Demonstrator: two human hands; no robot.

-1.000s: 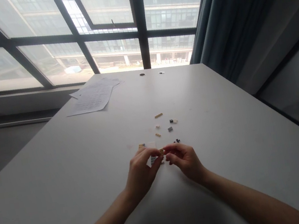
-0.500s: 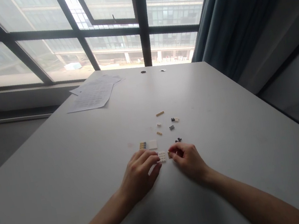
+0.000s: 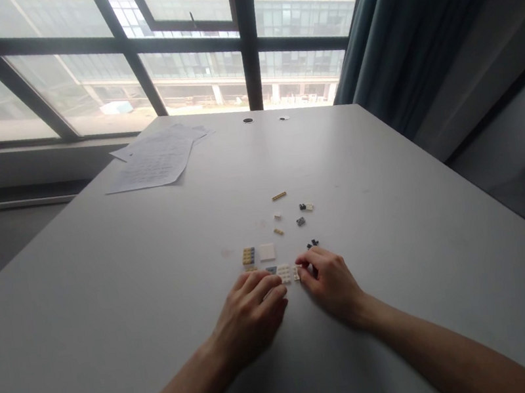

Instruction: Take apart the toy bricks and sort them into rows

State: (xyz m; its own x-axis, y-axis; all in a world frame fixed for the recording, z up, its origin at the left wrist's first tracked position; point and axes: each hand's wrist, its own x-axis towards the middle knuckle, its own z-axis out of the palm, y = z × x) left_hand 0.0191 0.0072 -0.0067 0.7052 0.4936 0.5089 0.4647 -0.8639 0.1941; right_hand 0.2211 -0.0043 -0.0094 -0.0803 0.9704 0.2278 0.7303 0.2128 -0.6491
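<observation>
Probably an office; white desk (image 3: 395, 215) with cable holes, printed papers (image 3: 152, 164), tall windows (image 3: 70, 54) facing office blocks.

One table (image 3: 111, 313) carries roughly eleven small bricks (image 3: 266, 251) — a few too tiny to tell apart — and one loose pile of paper sheets (image 3: 152, 164), their number unclear. Two round holes (image 3: 248, 120) sit in the tabletop, and two hands show: one left hand (image 3: 253, 311), one right hand (image 3: 330, 282).

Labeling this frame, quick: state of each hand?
Left hand: open, flat, touching the white plate.
Right hand: pinching a small pale brick beside it.
</observation>
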